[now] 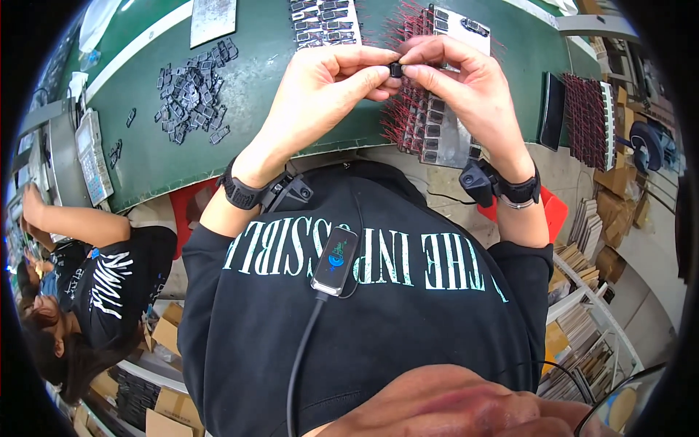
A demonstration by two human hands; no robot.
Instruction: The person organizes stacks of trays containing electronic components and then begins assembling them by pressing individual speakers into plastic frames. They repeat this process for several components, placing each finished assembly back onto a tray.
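A small black rectangular part is pinched between the fingertips of both hands above the green table. My left hand closes on its left side with thumb and forefinger. My right hand grips it from the right in the same way. Fingertips cover much of the part, so its details cannot be made out. Under and beside my right hand lies a pale plate bearing rows of small black rectangular parts with thin red wires. My right hand and forearm hide some of that plate.
A loose heap of small black frames lies on the green table at left. Another plate with black parts stands at the far side. A red-wired rack sits at right. Another person's arm rests at the left table edge.
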